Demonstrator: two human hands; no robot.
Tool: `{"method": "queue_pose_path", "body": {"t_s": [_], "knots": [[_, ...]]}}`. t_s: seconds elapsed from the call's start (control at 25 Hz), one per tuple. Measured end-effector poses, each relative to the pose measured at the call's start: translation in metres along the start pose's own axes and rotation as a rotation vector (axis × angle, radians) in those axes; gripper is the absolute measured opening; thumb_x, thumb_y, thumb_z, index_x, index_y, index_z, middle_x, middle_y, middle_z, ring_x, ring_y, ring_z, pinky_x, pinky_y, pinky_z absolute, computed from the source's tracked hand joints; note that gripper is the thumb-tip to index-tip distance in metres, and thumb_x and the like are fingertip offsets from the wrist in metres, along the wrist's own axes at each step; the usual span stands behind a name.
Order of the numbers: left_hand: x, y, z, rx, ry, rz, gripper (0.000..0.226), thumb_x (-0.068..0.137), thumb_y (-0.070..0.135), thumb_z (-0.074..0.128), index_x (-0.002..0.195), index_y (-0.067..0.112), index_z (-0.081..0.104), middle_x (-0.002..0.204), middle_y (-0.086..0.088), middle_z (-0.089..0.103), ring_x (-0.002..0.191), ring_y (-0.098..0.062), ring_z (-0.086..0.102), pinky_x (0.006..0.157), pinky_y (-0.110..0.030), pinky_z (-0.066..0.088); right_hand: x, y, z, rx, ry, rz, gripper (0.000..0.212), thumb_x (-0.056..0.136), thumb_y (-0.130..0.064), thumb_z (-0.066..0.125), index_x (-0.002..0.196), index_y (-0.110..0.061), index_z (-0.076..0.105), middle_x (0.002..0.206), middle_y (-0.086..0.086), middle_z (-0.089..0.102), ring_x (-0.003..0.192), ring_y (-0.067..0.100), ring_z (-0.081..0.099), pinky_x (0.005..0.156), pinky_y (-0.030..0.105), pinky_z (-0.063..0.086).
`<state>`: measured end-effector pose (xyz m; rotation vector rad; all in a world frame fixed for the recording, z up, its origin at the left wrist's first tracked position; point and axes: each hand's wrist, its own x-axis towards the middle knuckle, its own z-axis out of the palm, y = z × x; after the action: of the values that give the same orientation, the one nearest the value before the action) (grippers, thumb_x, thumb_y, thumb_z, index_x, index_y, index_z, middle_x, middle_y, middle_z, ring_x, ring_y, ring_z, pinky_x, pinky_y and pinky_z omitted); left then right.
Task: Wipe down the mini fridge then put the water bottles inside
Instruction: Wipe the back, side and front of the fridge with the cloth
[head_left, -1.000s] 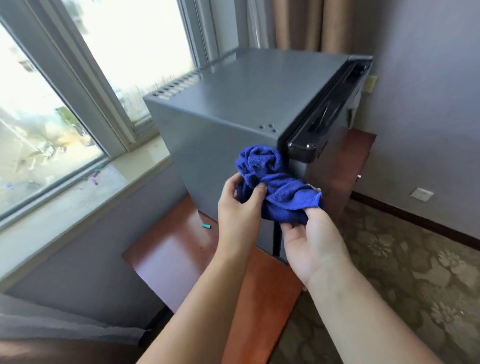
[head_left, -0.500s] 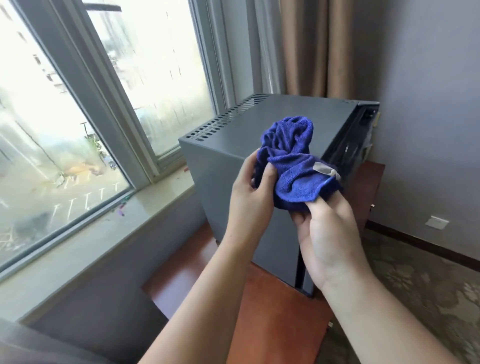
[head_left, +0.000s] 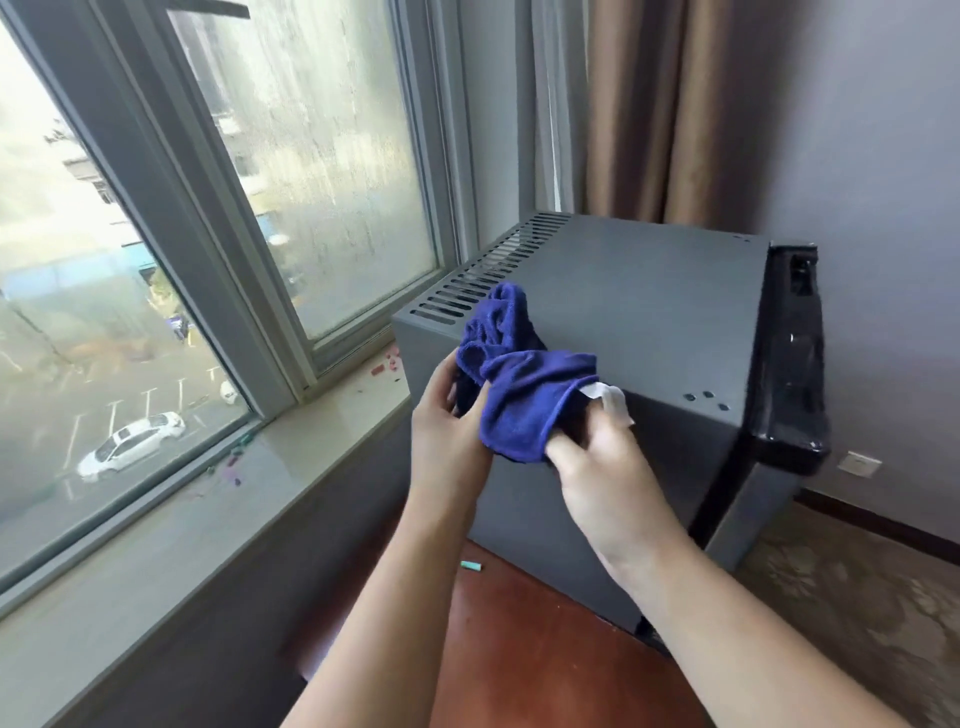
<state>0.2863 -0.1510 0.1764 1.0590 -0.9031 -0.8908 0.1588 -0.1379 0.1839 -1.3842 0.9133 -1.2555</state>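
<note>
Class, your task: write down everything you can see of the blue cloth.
The cloth is deep blue, with a soft, towel-like pile and a hemmed edge. It is bunched up, not spread flat, in front of the fridge's near top edge. The left hand grips its left part; the right hand grips its lower right end, beside a white tag. Whether it touches the fridge is unclear.

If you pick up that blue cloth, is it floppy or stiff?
Probably floppy: the blue cloth bunches and droops in soft folds between the left hand and the right hand. It is likely light, since it looks like thin fabric. Its fuzzy surface suggests it won't slip easily.
</note>
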Motion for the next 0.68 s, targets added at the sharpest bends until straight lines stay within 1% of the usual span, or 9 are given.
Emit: {"method": "queue_pose_path", "body": {"t_s": [0.08,0.12,0.2,0.28,0.36,0.44,0.48,0.6,0.68], "knots": [[0.017,0.021,-0.005,0.001,-0.002,0.095,0.038,0.090,0.003,0.079,0.118,0.027,0.073,0.115,0.001,0.079,0.115,-0.020,0.072,0.100,-0.040,0.056,0.015,-0.020,0.007,-0.156,-0.030,-0.061,0.015,0.098,-0.008,0.059,0.110,-0.018,0.059,0.100,-0.014,0.064,0.101,0.013,0.061,0.087,0.017,0.045],[0.025,0.036,-0.003,0.013,-0.028,0.166,0.041,0.088,0.002,0.080,0.118,0.029,0.072,0.114,0.002,0.079,0.113,-0.018,0.073,0.100,-0.037,0.056,0.024,-0.033,0.006,-0.229,-0.029,-0.108,0.013,0.098,-0.009,0.059,0.107,-0.018,0.060,0.099,-0.012,0.062,0.098,0.015,0.060,0.084,0.018,0.044],[0.045,0.064,0.006,0.088,-0.115,0.281,0.048,0.088,0.002,0.081,0.126,0.028,0.069,0.117,0.006,0.078,0.111,-0.010,0.073,0.099,-0.028,0.056,0.044,-0.061,-0.007,-0.344,0.004,-0.209,0.010,0.094,-0.009,0.062,0.102,-0.016,0.063,0.096,-0.007,0.063,0.097,0.018,0.062,0.087,0.023,0.046],[0.065,0.080,0.019,0.354,-0.225,0.325,0.048,0.093,0.007,0.076,0.137,0.023,0.065,0.121,0.007,0.077,0.110,-0.004,0.071,0.103,-0.026,0.054,0.060,-0.082,-0.035,-0.473,0.004,-0.229,0.011,0.089,-0.014,0.067,0.100,-0.016,0.069,0.097,-0.008,0.069,0.099,0.015,0.066,0.092,0.029,0.049],[0.073,0.081,0.032,0.719,-0.367,0.266,0.041,0.102,0.018,0.064,0.143,0.023,0.063,0.127,0.007,0.074,0.115,-0.004,0.068,0.112,-0.031,0.049,0.064,-0.091,-0.075,-0.760,-0.042,-0.085,0.017,0.088,-0.028,0.070,0.103,-0.023,0.074,0.096,-0.011,0.074,0.095,0.011,0.069,0.086,0.027,0.052],[0.069,0.078,0.043,0.919,-0.470,0.181,0.041,0.107,0.033,0.054,0.146,0.025,0.060,0.131,0.006,0.071,0.122,-0.009,0.066,0.115,-0.037,0.047,0.056,-0.089,-0.118,-1.045,-0.062,0.065,0.024,0.084,-0.038,0.071,0.107,-0.033,0.077,0.083,-0.012,0.073,0.078,0.007,0.066,0.069,0.021,0.048],[0.066,0.075,0.049,0.950,-0.491,0.168,0.048,0.105,0.044,0.053,0.150,0.027,0.055,0.136,0.005,0.068,0.126,-0.011,0.063,0.116,-0.038,0.046,0.051,-0.087,-0.138,-1.079,-0.046,0.081,0.027,0.083,-0.041,0.072,0.110,-0.039,0.076,0.086,-0.012,0.074,0.078,0.006,0.066,0.068,0.020,0.046],[0.052,0.066,0.080,1.078,-0.533,0.108,0.107,0.076,0.085,0.060,0.164,0.035,0.024,0.165,0.002,0.038,0.152,-0.015,0.037,0.124,-0.042,0.033,0.034,-0.080,-0.186,-0.990,-0.017,0.029,0.036,0.085,-0.043,0.072,0.121,-0.041,0.072,0.125,-0.008,0.073,0.120,0.015,0.064,0.092,0.022,0.041],[0.037,0.058,0.105,1.238,-0.520,0.039,0.128,0.059,0.094,0.060,0.164,0.042,0.010,0.171,-0.002,0.021,0.157,-0.024,0.025,0.127,-0.047,0.027,0.016,-0.076,-0.216,-0.930,0.000,-0.045,0.034,0.088,-0.040,0.070,0.122,-0.038,0.071,0.131,-0.013,0.070,0.130,0.009,0.058,0.099,0.020,0.037]]}}
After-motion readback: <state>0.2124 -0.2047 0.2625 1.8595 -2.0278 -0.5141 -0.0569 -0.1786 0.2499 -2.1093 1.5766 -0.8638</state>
